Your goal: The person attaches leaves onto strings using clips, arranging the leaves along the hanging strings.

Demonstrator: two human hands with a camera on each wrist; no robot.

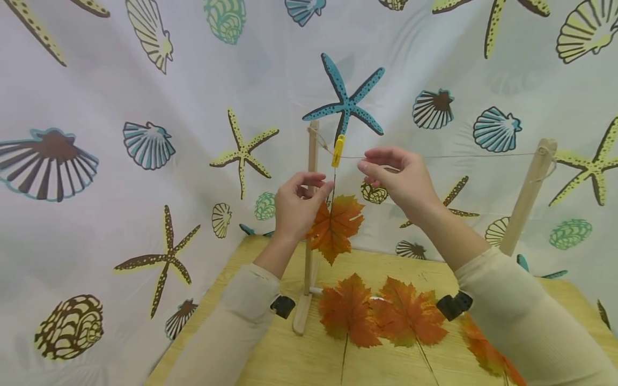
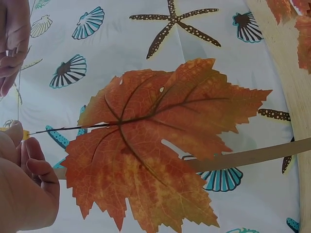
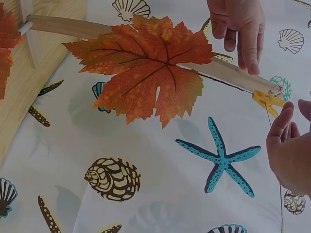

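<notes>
A yellow clothespin (image 1: 338, 151) sits on a thin string (image 1: 473, 156) near its left end. From it an orange artificial maple leaf (image 1: 336, 230) hangs by its dark stem, tip downward. My left hand (image 1: 299, 206) is beside the stem just below the clothespin, fingers loosely bent and gripping nothing. To the right of the clothespin, my right hand (image 1: 403, 177) hovers by the string with thumb and fingers relaxed and nothing held. In the right wrist view the clothespin (image 3: 266, 100) shows between both hands; in the left wrist view the left thumb partly covers it.
Two wooden posts, a left one (image 1: 309, 257) and a right one (image 1: 528, 198), carry the string. More orange leaves (image 1: 350, 311) lie on the wooden table (image 1: 285, 359), stems toward me. A white curtain (image 1: 193, 64) printed with shells and starfish hangs behind.
</notes>
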